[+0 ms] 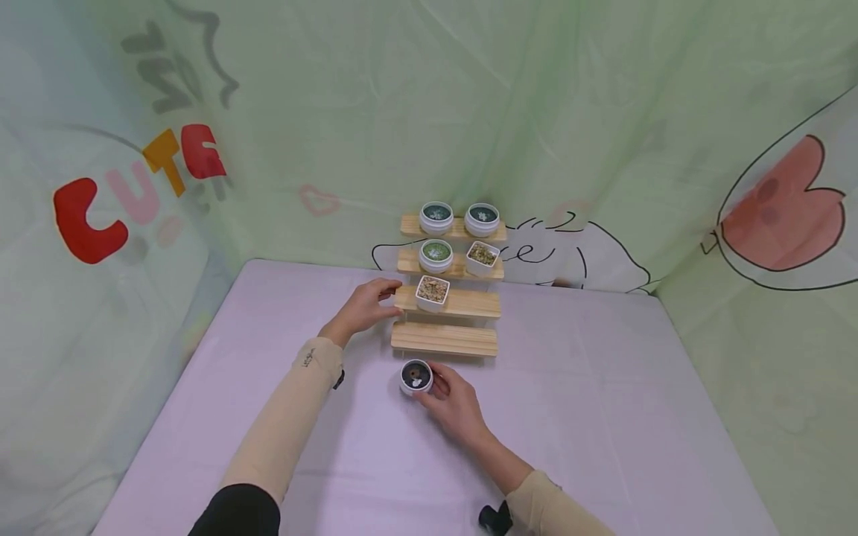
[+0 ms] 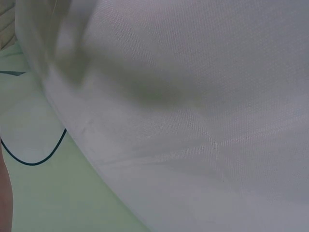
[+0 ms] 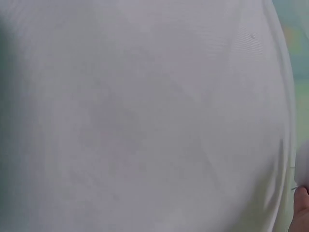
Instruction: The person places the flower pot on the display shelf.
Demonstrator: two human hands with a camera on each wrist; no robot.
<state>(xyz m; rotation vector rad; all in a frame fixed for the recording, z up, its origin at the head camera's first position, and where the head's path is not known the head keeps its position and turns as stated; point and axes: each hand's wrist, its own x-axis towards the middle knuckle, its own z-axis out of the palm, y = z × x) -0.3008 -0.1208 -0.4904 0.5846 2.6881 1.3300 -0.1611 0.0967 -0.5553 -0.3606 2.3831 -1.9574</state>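
A stepped wooden display stand has several narrow shelves, with small white pots on the upper ones. My left hand is at the left end of its second shelf from the bottom, thumb and curled fingers gripping that end. In front of the lowest shelf, my right hand pinches a small round white pot from its right side. Dark filling with a brown and a white spot shows inside it. At the right wrist view's edge, my thumb meets a white surface; the left wrist view mostly shows cloth.
Two round pots with dark green tops, the left one and the right one, stand on the top shelf. Below are a round green pot and a square pot, then another square pot. Printed green curtains surround the pale purple tablecloth.
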